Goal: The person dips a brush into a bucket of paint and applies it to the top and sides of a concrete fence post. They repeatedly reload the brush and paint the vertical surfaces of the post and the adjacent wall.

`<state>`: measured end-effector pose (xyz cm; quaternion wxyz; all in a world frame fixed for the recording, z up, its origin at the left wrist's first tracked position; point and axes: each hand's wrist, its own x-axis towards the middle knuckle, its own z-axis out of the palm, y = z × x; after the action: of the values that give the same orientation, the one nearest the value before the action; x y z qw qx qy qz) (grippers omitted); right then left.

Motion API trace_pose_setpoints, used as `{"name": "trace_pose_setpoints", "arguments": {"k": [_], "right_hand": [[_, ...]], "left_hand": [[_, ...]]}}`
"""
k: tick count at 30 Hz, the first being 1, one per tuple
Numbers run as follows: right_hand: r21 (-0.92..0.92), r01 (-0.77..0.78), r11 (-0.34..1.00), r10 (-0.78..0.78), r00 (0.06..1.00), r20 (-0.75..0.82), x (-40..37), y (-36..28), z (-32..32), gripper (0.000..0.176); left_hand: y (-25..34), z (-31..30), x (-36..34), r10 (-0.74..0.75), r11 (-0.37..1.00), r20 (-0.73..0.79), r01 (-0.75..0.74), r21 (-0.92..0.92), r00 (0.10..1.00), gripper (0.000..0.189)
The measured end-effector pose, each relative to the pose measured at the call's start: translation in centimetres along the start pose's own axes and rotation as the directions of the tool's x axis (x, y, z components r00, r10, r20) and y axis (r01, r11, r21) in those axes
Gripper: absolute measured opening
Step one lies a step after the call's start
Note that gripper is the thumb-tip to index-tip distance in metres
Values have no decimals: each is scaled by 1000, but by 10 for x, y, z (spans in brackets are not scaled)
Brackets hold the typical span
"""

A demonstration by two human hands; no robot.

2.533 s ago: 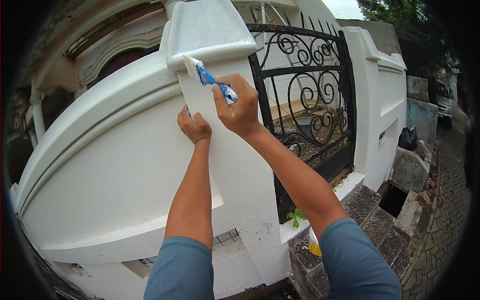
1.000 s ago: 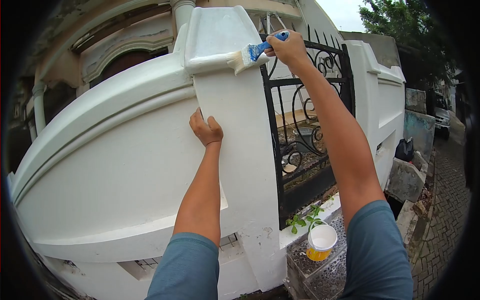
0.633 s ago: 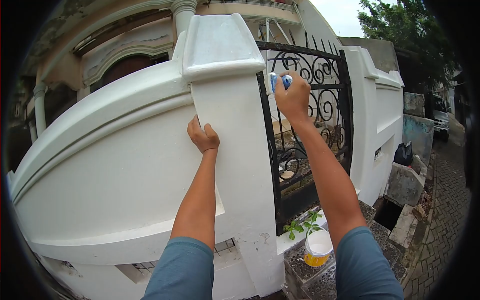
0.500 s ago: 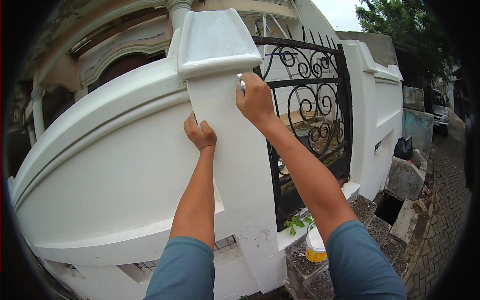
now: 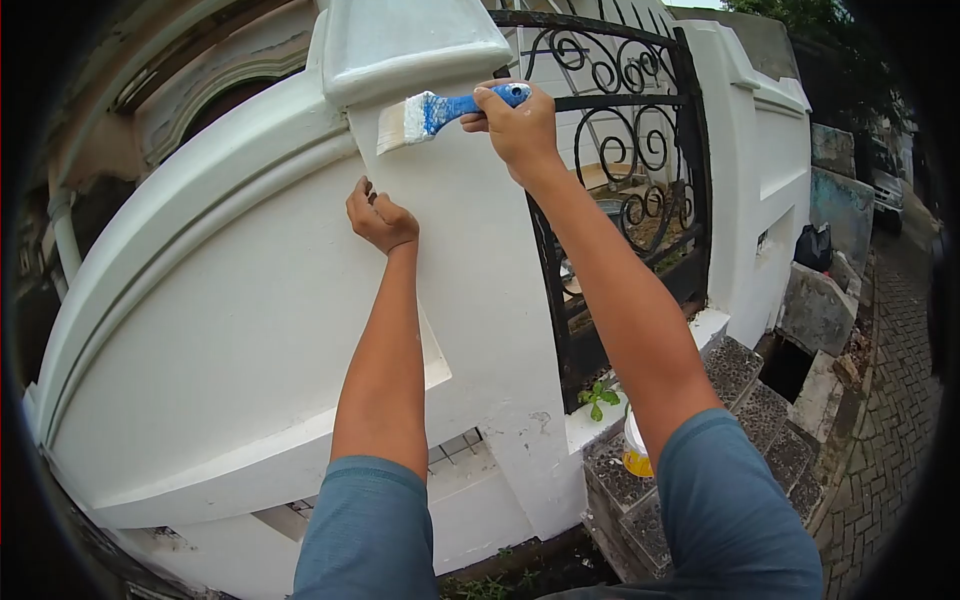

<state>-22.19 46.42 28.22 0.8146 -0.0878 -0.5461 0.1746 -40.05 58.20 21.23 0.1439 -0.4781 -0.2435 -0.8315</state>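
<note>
I had the right hand closed around the blue handle of the paintbrush, its bristles pointing left, in front of the white pillar just below the cap. The left hand was partly curled by the pillar's left edge; I couldn't tell whether it held anything. A bucket stood on the speckled step.

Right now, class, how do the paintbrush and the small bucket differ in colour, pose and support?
The paintbrush has a blue handle; the bucket is white and yellow. The paintbrush is tilted slightly off level; the bucket stands upright. The paintbrush is held in the right hand; the bucket rests on the speckled ledge. Both show some white.
</note>
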Motion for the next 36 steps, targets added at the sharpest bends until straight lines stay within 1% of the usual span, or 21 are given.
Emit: {"name": "trace_pose_setpoints", "arguments": {"k": [1,5,9,11,12,13,15,16,17,19,22,23,24,25,26,28,30,31,33,35,36], "right_hand": [[-165,49,985,-59,997,-57,3,7,-15,15],[-430,84,899,-153,980,-128,16,23,-82,15],[-650,239,721,-389,917,-93,18,12,-108,14],[-719,411,561,-546,836,52,15,1,-97,12],[-738,488,467,-613,780,128,11,-3,-86,12],[-688,520,507,-580,796,173,7,-1,-72,10],[-636,643,428,-589,732,344,-9,11,-35,11],[-604,663,442,-563,730,388,-21,18,-14,14],[-582,652,485,-482,755,445,-38,15,7,15],[-490,705,512,-530,709,466,-56,18,41,12],[-384,650,656,-532,759,376,-52,4,54,10],[-373,644,668,-566,765,307,-48,-3,51,11],[-446,520,728,-440,854,277,-47,-11,44,14],[-323,357,877,-313,932,183,-41,-9,40,14],[-176,170,970,-152,982,111,-36,-6,37,14],[-177,98,979,-86,993,77,-27,5,24,18],[-374,208,904,-181,978,107,-17,17,0,17],[-408,199,891,-178,980,89,-14,18,-13,17],[-552,253,795,-274,961,46,-4,24,-46,18],[-738,291,609,-345,935,85,2,17,-74,19],[-757,315,573,-396,915,81,5,13,-82,18]], "left_hand": [[-1,1,0,-13,1000,-6,13,-16,1000,47],[2,0,1,-27,1000,10,27,-12,1000,47],[2,-1,1,-41,999,43,40,16,998,47],[3,-2,0,-38,999,53,36,31,998,46],[4,-2,0,-27,999,54,25,38,998,46],[5,-2,1,-16,999,56,13,43,998,46],[5,-3,2,-10,999,54,8,41,998,45],[5,-3,1,-9,999,52,7,39,999,45],[4,-2,-1,-88,995,22,89,-38,996,45],[1,-6,-9,-251,950,-17,243,-195,968,46],[1,-29,-50,-414,870,-42,382,-312,909,49],[0,-40,-65,-426,875,1,413,-253,905,48],[-1,-51,-79,-442,877,39,441,-190,896,47],[-1,-58,-90,-413,898,61,418,-136,909,46],[-2,-65,-101,-388,916,85,394,-79,918,45],[4,-75,-104,-374,925,156,380,-6,914,44],[13,-84,-100,-393,916,261,399,34,882,45],[12,-91,-98,-388,918,336,393,57,858,47],[9,-105,-91,-379,919,473,381,95,796,51],[10,-120,-83,-416,901,602,397,174,681,55],[10,-126,-79,-432,892,659,398,213,616,57]]}}
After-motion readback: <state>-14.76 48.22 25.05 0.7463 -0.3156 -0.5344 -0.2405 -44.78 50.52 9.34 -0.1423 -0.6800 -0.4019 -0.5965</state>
